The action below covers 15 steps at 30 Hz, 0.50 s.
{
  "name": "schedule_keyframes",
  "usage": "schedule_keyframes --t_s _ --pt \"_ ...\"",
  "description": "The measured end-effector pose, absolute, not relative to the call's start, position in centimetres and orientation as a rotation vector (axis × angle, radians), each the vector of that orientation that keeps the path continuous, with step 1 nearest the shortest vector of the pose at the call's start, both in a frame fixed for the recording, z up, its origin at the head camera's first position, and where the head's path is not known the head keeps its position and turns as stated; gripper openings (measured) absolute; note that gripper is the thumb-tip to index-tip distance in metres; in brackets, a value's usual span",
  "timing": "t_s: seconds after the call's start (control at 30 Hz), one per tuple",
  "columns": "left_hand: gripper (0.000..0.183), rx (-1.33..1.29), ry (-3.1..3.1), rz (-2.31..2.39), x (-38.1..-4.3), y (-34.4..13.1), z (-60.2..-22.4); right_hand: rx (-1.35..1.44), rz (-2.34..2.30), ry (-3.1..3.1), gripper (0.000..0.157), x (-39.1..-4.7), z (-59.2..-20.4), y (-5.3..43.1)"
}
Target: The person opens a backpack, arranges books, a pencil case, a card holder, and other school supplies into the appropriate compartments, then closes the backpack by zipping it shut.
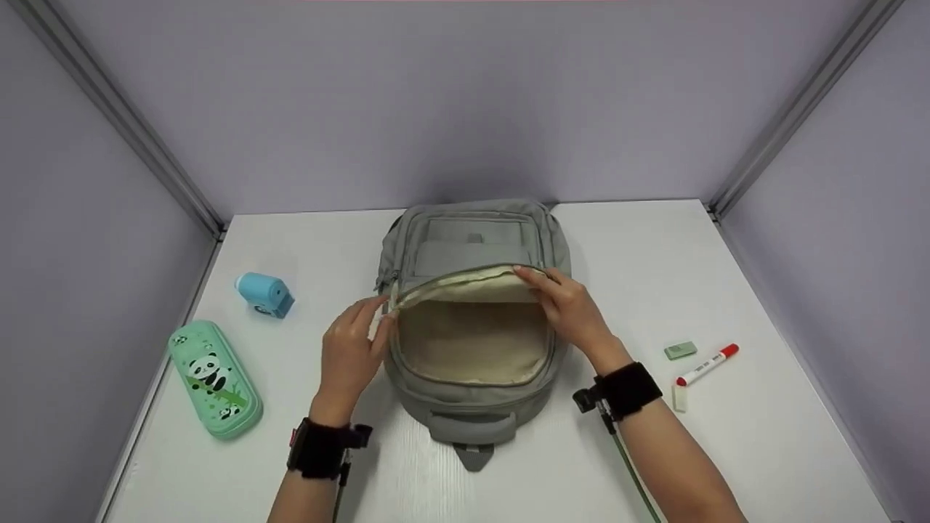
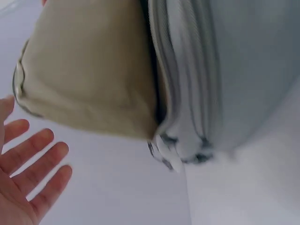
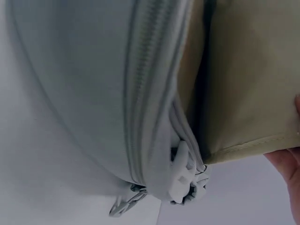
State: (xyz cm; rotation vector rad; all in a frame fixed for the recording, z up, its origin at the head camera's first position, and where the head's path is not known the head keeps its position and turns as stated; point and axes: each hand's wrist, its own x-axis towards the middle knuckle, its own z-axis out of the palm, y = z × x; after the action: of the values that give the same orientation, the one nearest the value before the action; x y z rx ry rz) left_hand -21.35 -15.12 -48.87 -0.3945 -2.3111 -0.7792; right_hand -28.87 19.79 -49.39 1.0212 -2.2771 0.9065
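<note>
A grey backpack (image 1: pixel 472 407) lies on its back on the white table, its top handle toward me. Its front compartment is unzipped, baring a beige lining (image 1: pixel 472 340). My right hand (image 1: pixel 574 309) pinches the upper edge of the raised flap (image 1: pixel 472 280) between thumb and fingers; the right wrist view shows fingers (image 3: pixel 286 166) behind that flap. At the flap's left corner is my left hand (image 1: pixel 352 349), its fingers spread and fairly straight in the left wrist view, with the fingertips (image 2: pixel 61 150) just off the flap edge.
To the left lie a green panda pencil case (image 1: pixel 214 381) and a blue pencil sharpener (image 1: pixel 265 294). On the right are a red-and-white marker (image 1: pixel 706 366), a green eraser (image 1: pixel 680 351) and a pale eraser (image 1: pixel 679 399). Grey panels enclose the table's back and sides.
</note>
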Motion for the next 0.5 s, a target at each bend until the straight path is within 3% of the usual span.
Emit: schedule_keyframes --t_s 0.27,0.5 --pt "0.03 0.068 -2.439 -0.625 -19.5 -20.8 -51.0 1.014 1.044 -2.307 0.049 -30.8 -47.5 19.9" --pt "0.048 0.464 -2.583 -0.548 -18.1 -26.4 -53.3 0.961 1.214 -2.401 0.053 -32.7 -46.3 20.2"
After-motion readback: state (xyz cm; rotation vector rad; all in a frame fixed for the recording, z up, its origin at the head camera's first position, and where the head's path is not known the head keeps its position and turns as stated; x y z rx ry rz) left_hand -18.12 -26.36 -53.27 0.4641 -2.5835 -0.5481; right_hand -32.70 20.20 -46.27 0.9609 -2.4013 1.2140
